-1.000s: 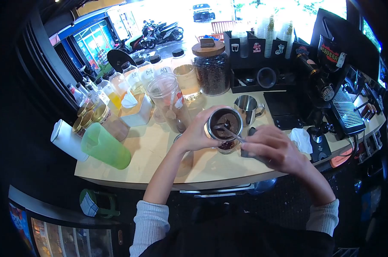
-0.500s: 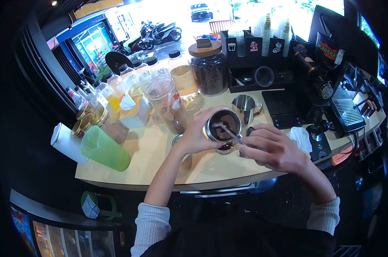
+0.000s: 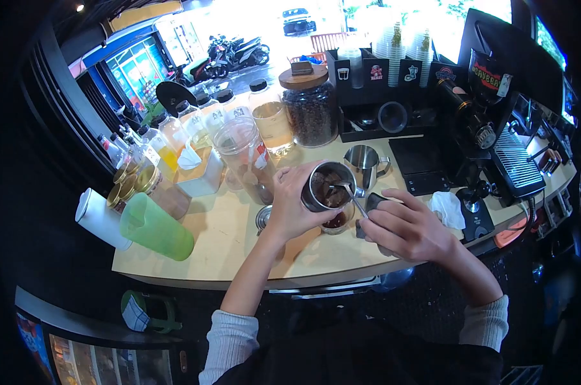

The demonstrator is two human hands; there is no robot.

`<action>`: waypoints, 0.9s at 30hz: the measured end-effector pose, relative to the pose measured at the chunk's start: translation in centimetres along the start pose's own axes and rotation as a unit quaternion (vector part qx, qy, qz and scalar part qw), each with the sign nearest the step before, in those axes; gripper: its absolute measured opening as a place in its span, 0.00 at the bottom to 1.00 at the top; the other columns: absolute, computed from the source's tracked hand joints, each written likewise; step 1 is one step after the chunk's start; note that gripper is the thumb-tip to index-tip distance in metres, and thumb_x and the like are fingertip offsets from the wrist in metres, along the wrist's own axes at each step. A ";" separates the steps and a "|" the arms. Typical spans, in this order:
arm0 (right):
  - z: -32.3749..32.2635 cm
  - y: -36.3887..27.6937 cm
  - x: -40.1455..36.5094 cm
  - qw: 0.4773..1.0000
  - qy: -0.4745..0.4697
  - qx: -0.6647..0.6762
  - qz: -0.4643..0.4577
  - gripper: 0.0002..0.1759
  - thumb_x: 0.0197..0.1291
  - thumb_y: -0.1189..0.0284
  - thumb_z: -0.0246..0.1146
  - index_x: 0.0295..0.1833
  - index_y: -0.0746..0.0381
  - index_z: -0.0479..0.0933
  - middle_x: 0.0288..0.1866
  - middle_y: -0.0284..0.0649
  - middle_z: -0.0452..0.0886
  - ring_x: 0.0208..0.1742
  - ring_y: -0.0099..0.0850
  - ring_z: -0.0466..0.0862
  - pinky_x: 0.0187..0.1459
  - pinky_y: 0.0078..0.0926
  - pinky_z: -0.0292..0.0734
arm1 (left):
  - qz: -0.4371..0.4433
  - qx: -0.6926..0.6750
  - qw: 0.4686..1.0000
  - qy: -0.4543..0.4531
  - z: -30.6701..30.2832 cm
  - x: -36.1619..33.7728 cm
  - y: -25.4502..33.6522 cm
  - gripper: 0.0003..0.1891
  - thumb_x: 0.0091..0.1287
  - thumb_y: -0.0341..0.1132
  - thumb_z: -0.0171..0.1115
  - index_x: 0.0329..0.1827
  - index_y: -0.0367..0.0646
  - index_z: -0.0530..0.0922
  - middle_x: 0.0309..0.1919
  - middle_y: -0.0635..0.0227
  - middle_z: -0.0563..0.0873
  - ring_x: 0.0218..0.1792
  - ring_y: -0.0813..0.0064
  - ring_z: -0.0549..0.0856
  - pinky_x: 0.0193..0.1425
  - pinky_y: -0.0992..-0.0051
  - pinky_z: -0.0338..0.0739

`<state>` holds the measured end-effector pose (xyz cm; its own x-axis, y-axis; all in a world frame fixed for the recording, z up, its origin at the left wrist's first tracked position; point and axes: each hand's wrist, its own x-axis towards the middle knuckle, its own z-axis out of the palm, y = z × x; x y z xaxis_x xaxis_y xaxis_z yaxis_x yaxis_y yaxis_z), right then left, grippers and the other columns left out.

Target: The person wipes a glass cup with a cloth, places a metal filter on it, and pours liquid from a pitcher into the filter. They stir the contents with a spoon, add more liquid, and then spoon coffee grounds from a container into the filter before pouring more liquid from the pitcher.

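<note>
My left hand (image 3: 289,206) is wrapped round a metal cup (image 3: 310,198), tilted so that its dark brown contents show. My right hand (image 3: 411,228) grips a metal spoon (image 3: 358,205), its tip down inside the cup. Just beneath the cup stands a glass (image 3: 337,229) with dark liquid in it, partly covered by the cup. Close to my left wrist a small round metal piece (image 3: 263,217) lies on the counter. A steel milk pitcher (image 3: 364,168) stands behind the cup, and a dark object partly hidden by my right fingers sits beside them.
On the wooden counter (image 3: 220,256), a green pitcher (image 3: 157,226), tissue box (image 3: 202,177), clear plastic jar (image 3: 242,151) and several bottles stand left. A coffee bean jar (image 3: 310,112) is at the back. A cup organizer (image 3: 374,86), white cloth (image 3: 447,210) and coffee machine (image 3: 521,167) occupy the right.
The cup has shifted slightly left and its opening has turned. The spoon now stands more steeply in it. More of the glass below shows.
</note>
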<state>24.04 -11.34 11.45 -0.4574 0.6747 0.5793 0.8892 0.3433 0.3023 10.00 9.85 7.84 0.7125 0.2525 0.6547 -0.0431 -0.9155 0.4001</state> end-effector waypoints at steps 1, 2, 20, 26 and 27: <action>0.0 -0.1 -0.1 1.000 0.005 0.002 0.001 0.25 0.51 0.69 0.68 0.55 0.61 0.71 0.45 0.39 0.76 0.49 0.34 0.79 0.60 0.43 0.72 | 0.000 0.000 1.000 0.001 0.0 0.0 0.1 0.41 0.38 0.48 0.80 0.59 0.46 0.75 0.53 0.66 0.82 0.58 0.68 0.77 0.68 0.62 0.57; 0.0 -0.1 -0.1 1.000 0.010 0.004 0.003 0.25 0.51 0.69 0.68 0.55 0.61 0.72 0.45 0.39 0.76 0.48 0.34 0.79 0.60 0.42 0.73 | 0.007 -0.009 1.000 0.009 0.0 0.0 0.2 0.41 0.38 0.48 0.79 0.59 0.47 0.75 0.52 0.67 0.82 0.57 0.68 0.78 0.67 0.61 0.57; 0.0 -0.7 -0.2 1.000 0.010 -0.024 -0.001 0.22 0.52 0.69 0.66 0.53 0.62 0.74 0.44 0.37 0.74 0.46 0.31 0.78 0.62 0.43 0.71 | 0.028 0.055 0.997 0.046 0.0 -0.5 0.6 0.42 0.37 0.48 0.80 0.60 0.48 0.75 0.52 0.69 0.81 0.56 0.69 0.79 0.66 0.60 0.57; -0.2 -0.8 1.5 0.998 -0.005 -0.060 0.005 0.16 0.53 0.70 0.63 0.47 0.63 0.74 0.36 0.35 0.75 0.44 0.29 0.78 0.60 0.40 0.71 | 0.042 0.141 0.987 0.063 0.7 -0.8 2.0 0.42 0.36 0.51 0.78 0.60 0.49 0.75 0.50 0.70 0.81 0.54 0.71 0.78 0.66 0.57 0.57; -0.2 -1.0 1.5 0.998 -0.004 -0.061 0.005 0.16 0.53 0.70 0.63 0.47 0.63 0.74 0.36 0.35 0.75 0.44 0.29 0.78 0.60 0.40 0.71 | 0.043 0.167 0.982 0.072 0.8 -0.8 2.1 0.43 0.36 0.51 0.77 0.60 0.50 0.75 0.50 0.70 0.81 0.54 0.71 0.78 0.66 0.57 0.58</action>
<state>22.49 -10.79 12.20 -0.4483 0.6833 0.5763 0.8862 0.2555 0.3865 9.91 7.50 7.68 0.6090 0.1887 0.7704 0.1504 -0.9811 0.1213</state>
